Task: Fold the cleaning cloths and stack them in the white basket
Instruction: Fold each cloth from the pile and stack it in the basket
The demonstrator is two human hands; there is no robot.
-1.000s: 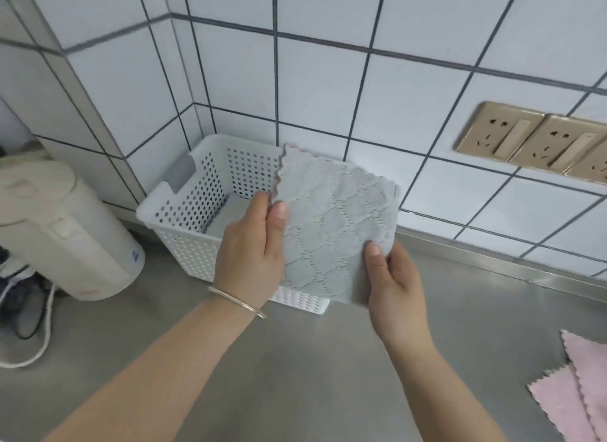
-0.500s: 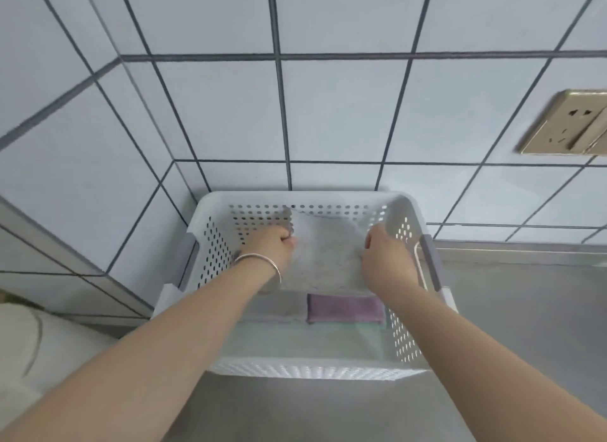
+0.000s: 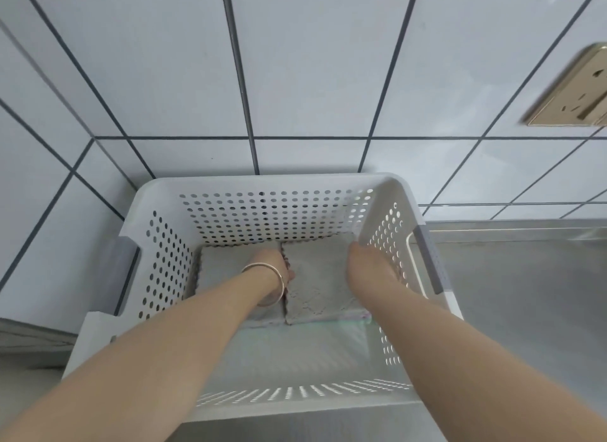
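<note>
The white perforated basket (image 3: 430,264) stands against the tiled wall. Inside it, a folded grey cloth (image 3: 317,288) lies flat on top of the right-hand stack, with a purple cloth edge (image 3: 348,317) showing under it. A second grey folded cloth (image 3: 218,270) lies beside it on the left. My left hand (image 3: 279,265), with a bangle on the wrist, holds the top cloth's left edge. My right hand (image 3: 363,260) holds its right edge by the basket's right wall. The fingertips of both hands are mostly hidden.
A steel counter (image 3: 525,310) stretches to the right of the basket. A gold wall socket (image 3: 571,96) sits on the white tiles at the upper right. The tiled corner closes in on the basket's left side.
Both hands have carried the folded grey cloth from above the counter down into the basket. It now lies on the right stack and covers the purple cloth.
</note>
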